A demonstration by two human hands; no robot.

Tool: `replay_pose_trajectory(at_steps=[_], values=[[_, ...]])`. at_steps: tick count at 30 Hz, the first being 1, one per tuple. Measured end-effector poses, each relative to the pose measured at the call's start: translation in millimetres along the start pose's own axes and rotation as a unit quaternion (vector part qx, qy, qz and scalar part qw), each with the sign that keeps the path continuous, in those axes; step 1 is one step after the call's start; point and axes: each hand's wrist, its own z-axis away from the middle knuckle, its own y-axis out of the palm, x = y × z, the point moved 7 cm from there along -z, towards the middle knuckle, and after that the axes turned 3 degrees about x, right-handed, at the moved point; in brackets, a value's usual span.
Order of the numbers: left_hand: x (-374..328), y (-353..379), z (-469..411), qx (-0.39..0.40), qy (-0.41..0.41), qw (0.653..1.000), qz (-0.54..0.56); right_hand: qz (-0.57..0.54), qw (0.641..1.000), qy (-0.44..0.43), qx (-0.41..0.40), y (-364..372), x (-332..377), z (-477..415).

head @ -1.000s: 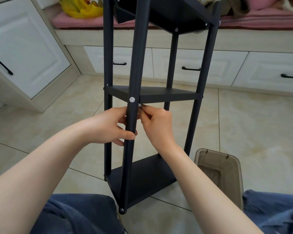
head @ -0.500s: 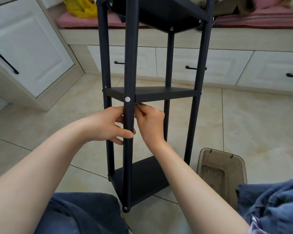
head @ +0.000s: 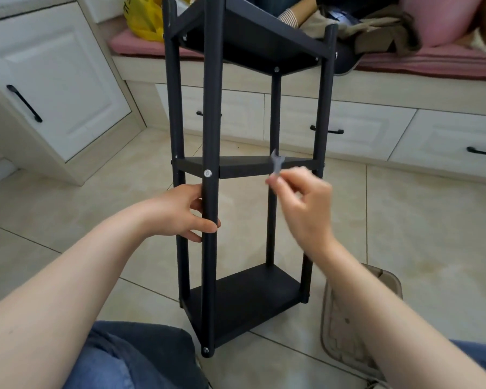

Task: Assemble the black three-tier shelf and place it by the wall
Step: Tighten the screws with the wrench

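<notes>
The black three-tier shelf [head: 244,167] stands upright on the tiled floor in front of me, with three boards fixed between four round posts. My left hand [head: 180,213] grips the near front post just below the middle board, under a silver bolt head [head: 207,172]. My right hand [head: 303,203] hovers in front of the middle board, apart from the shelf, and pinches a small grey flat wrench [head: 277,163] that points upward.
A translucent brown plastic box [head: 354,318] lies on the floor right of the shelf base. White cabinets with black handles [head: 328,131] run along the back and left. A cushioned bench [head: 432,60] holds clothes and a yellow bag [head: 145,19]. My knees frame the bottom.
My right hand has pulled away from the front post to the right, carrying the small wrench. The left hand keeps its grip on the post. The camera view has risen slightly.
</notes>
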Motion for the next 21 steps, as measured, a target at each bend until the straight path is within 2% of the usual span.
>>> replay_pose_trajectory(at_steps=[2,4,7,9,12,16,21], values=[[-0.6,0.6,0.7,-0.001,0.001,1.0,0.001,-0.01,1.0,0.017,0.004,-14.0,13.0,-25.2],[-3.1,2.9,0.9,0.001,0.003,1.0,-0.002,0.022,0.995,0.068,0.067,-18.4,11.1,-46.0],[-7.1,7.6,1.2,0.005,0.009,1.0,-0.004,0.102,0.965,0.16,0.181,-25.1,-13.0,-57.9],[-8.3,10.9,0.8,0.006,0.012,1.0,0.0,0.166,0.942,0.197,0.213,-41.2,-31.8,-61.9],[-4.9,13.4,-0.1,0.006,0.012,1.0,-0.003,0.196,0.924,0.243,0.22,-69.7,-53.2,-68.7],[0.6,12.9,0.3,0.037,0.009,0.999,-0.019,0.156,0.918,0.304,0.201,-93.0,-72.6,-76.0],[8.0,5.9,0.0,0.046,-0.009,0.998,-0.029,0.148,0.918,0.322,0.177,-99.5,-89.7,-91.6]])
